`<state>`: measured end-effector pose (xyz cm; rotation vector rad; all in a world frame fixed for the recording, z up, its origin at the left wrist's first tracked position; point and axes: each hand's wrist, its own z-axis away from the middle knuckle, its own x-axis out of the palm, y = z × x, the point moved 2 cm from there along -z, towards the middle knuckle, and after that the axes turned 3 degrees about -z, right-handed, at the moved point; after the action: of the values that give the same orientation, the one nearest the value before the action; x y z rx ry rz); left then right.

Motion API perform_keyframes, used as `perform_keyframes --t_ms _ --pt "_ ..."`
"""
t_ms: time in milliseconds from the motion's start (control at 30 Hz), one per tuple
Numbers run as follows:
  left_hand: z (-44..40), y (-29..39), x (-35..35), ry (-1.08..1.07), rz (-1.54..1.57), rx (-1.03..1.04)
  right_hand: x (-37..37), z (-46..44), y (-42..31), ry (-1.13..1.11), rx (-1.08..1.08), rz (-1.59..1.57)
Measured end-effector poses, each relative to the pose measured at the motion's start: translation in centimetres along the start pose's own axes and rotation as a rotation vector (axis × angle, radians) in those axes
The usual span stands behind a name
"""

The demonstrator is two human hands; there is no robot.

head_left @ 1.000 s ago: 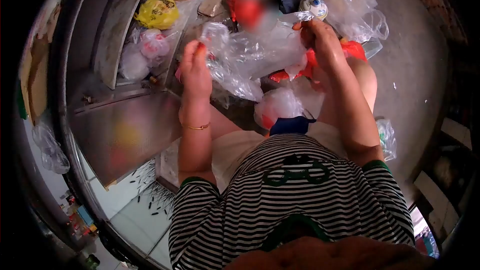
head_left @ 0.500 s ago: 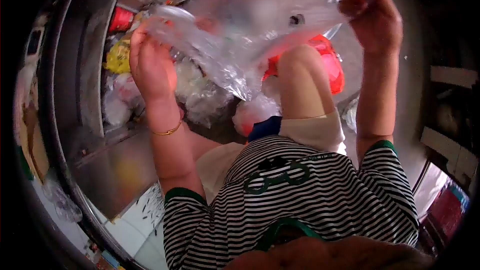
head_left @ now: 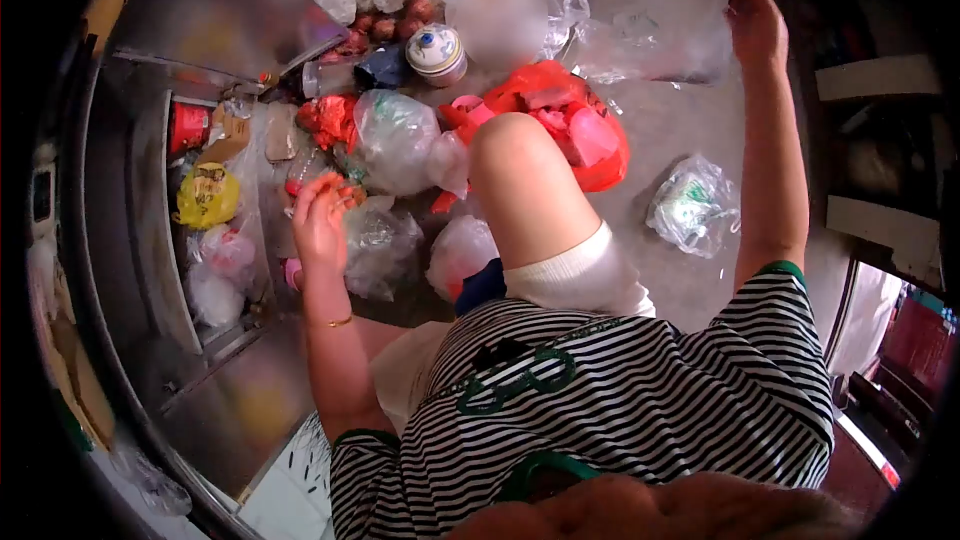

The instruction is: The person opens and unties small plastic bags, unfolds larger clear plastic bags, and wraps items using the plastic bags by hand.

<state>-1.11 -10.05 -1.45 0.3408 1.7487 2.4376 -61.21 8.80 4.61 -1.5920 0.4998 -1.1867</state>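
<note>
I see a patterned lidded jar point(head_left: 436, 52) near twelve o'clock, round reddish produce point(head_left: 384, 29) at eleven, a red tub point(head_left: 189, 127) at ten.

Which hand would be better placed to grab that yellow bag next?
Probably the left hand: it is on the same side as the yellow bag, much nearer to it, and looks open. The right hand reaches out on the far side, near blurred clear plastic.

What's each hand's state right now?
Left hand: open, fingers loosely bent, nothing visibly held.
Right hand: fingers curled beside clear plastic; grip cannot be told.
</note>
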Motion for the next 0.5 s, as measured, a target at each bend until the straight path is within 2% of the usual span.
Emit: perform_keyframes --t_ms 67,133,233,267,300,333,367,400,500 --pt "0.4 -1.6 -1.6 -0.013 0.008 -0.056 -2.9 -0.5 1.9 -0.025 -0.016 0.117" --pt "0.9 -3.2 -2.5 0.008 0.024 -0.127 -6.8 -1.5 4.8 0.126 0.126 0.087" --pt "1.5 -5.5 -3.6 0.063 0.041 -0.243 -11.5 1.1 8.5 0.118 0.084 0.140" --pt "1.7 -6.3 -3.8 0.065 0.036 -0.274 -12.8 2.3 9.6 0.168 0.161 0.148" --pt "1.9 -7.1 -4.0 0.067 0.031 -0.304 -13.2 4.3 10.4 0.099 0.242 0.099" --pt "2.1 -7.9 -4.1 0.071 0.029 -0.332 -16.7 4.0 12.9 0.154 0.427 0.156" --pt "2.3 -8.9 -4.4 0.097 0.029 -0.349 -19.2 5.0 15.0 0.276 0.432 0.312" --pt "2.3 -9.8 -4.7 0.087 0.020 -0.358 -19.7 6.4 16.0 0.377 0.530 0.227" --pt "2.8 -12.1 -6.2 0.054 -0.006 -0.371 -17.3 11.4 14.9 0.444 0.540 0.578"
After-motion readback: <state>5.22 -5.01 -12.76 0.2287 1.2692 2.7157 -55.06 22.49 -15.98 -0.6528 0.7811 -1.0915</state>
